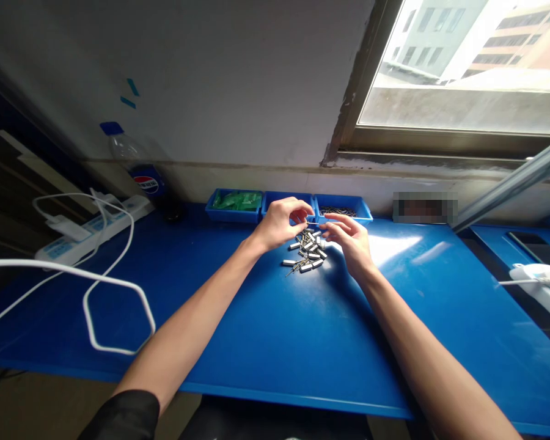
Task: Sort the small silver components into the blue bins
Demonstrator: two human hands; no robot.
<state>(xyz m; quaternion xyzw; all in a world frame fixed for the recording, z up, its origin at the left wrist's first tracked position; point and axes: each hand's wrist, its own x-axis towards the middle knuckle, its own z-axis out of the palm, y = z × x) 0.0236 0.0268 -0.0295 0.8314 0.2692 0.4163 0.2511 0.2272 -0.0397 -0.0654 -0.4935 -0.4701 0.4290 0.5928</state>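
Both hands are raised over the far middle of the blue table, just in front of the blue bins. My left hand [285, 223] is closed in a pinch at one end of a thin metal pin [312, 223]. Facing it, my right hand [349, 238] has its fingertips pinched at the pin's other end. Below and between the hands lies a loose pile of short silvery metal pieces [306, 267] mixed with thin pins. The right bin [364, 215] holds many small dark pins. My left hand partly covers the middle bin [269, 198], and its contents are hidden.
A left bin [231, 216] holds green material. Behind the table's left part stands a cola bottle [149, 183]. White cables [114, 281] and a power strip [68, 241] lie at left. Another white strip [543, 287] and a dark phone [534, 245] are at right, beyond a slanted bar [508, 183].
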